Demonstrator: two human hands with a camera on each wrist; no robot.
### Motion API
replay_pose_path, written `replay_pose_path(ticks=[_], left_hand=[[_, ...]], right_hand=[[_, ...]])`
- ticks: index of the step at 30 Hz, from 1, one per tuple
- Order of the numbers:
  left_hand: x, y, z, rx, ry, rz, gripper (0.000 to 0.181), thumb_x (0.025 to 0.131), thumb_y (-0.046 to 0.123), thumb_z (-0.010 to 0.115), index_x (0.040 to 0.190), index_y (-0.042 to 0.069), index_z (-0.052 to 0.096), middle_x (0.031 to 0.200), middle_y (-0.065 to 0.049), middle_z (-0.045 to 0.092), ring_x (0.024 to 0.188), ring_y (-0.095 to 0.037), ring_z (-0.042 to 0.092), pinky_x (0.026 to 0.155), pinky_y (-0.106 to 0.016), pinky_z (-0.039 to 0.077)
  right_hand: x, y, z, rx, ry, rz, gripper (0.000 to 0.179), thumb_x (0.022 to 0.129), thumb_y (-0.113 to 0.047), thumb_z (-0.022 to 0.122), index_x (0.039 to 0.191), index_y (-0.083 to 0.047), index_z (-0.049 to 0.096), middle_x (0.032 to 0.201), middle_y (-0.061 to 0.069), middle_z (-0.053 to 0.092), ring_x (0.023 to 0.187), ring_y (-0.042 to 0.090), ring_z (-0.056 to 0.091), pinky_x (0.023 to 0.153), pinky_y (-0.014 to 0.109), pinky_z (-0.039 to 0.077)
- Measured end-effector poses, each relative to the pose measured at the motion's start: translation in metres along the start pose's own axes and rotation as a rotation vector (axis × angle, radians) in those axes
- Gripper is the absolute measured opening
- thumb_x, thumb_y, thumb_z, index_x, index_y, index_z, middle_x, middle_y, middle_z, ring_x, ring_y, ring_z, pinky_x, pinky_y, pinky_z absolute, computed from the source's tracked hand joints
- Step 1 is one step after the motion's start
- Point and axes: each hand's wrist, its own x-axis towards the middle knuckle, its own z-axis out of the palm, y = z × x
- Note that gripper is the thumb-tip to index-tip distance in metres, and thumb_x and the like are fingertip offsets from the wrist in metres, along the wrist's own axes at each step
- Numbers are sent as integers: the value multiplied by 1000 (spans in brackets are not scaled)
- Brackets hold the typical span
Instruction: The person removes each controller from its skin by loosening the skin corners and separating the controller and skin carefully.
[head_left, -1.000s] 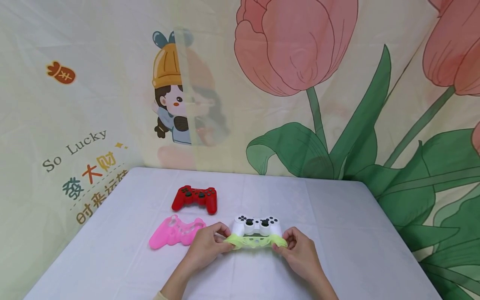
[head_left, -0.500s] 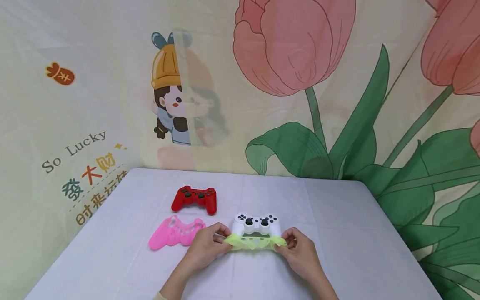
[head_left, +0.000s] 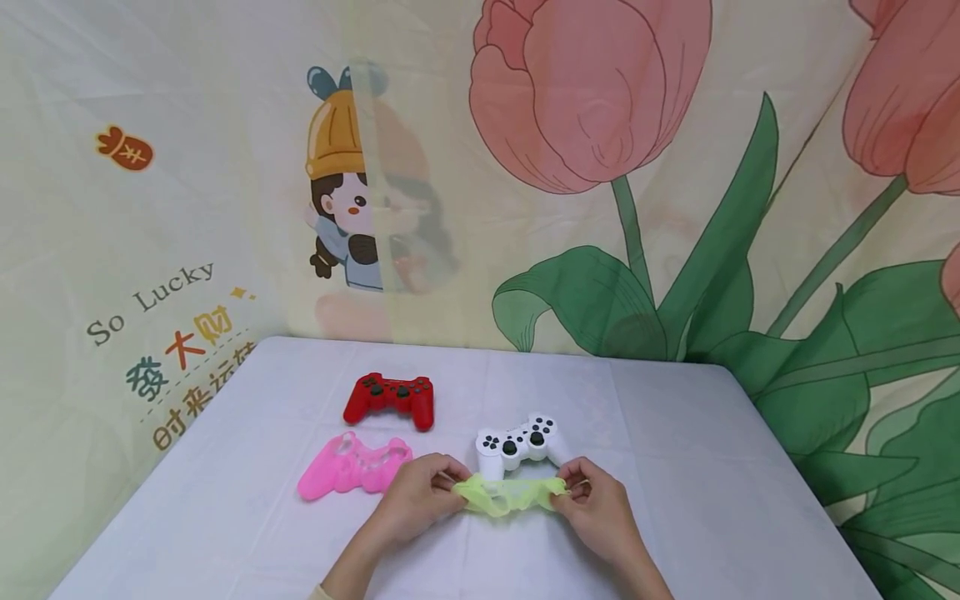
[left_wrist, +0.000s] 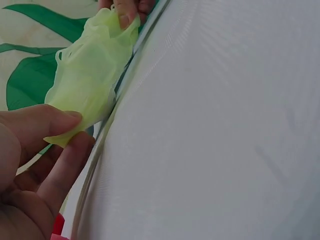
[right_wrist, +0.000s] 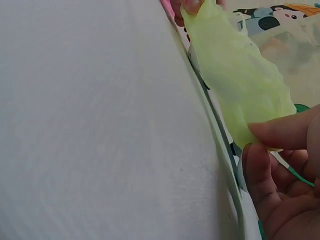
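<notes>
A soft yellow-green silicone controller cover is stretched between both hands. My left hand pinches its left end between thumb and fingers; in the left wrist view the thumb presses on its corner. At the other end, my right hand pinches the cover the same way. Just beyond it, a white game controller with black sticks lies tilted on the table, its grips toward me. The cover overlaps the tip of its left grip in the head view.
A pink silicone controller cover lies flat beside my left hand. Behind it sits a red game controller. The table has a white cloth, and a printed curtain hangs behind its back edge.
The yellow-green cover has come off the white controller's grips and moved slightly toward me. The white controller has shifted away and turned, its right side farther back. Both hands still pinch the cover.
</notes>
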Motion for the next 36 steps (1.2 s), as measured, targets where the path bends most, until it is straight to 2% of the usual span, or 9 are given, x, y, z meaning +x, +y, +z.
replay_pose_path(ticks=[5,15,24,30,36], left_hand=[[0,3,-1,-10,13,34,28,87,5,83,112,14,75,110,-1,73,98,-16,71,86,-23,58],[0,1,-4,-120,12,14,34,91,10,82,124,16,74,120,-7,73,99,-18,73,85,-25,60],[-1,7,-3,-222,62,15,48,91,-2,78,135,13,66,134,-13,67,105,-21,74,87,-27,61],[-2,13,-3,-311,135,-10,48,89,-2,81,128,6,55,137,-17,63,111,-27,74,89,-29,61],[-2,14,-2,-349,128,-9,40,90,-4,79,119,3,52,144,-17,59,111,-28,73,89,-29,61]], right_hand=[[-1,-2,-2,25,-13,-10,31,76,4,88,99,-10,73,92,3,69,80,13,64,71,23,57],[-3,-6,-6,69,-53,-46,34,79,7,86,107,-11,78,86,2,67,77,10,64,69,21,58],[-2,-10,-7,158,6,-54,37,81,11,83,112,-7,71,92,6,68,81,14,67,73,24,60],[-3,-12,-7,192,20,-47,33,84,7,84,108,-6,66,102,8,68,92,16,69,81,24,60],[-5,-13,-7,341,0,-24,29,86,9,82,107,-2,65,113,15,66,99,18,74,82,28,62]])
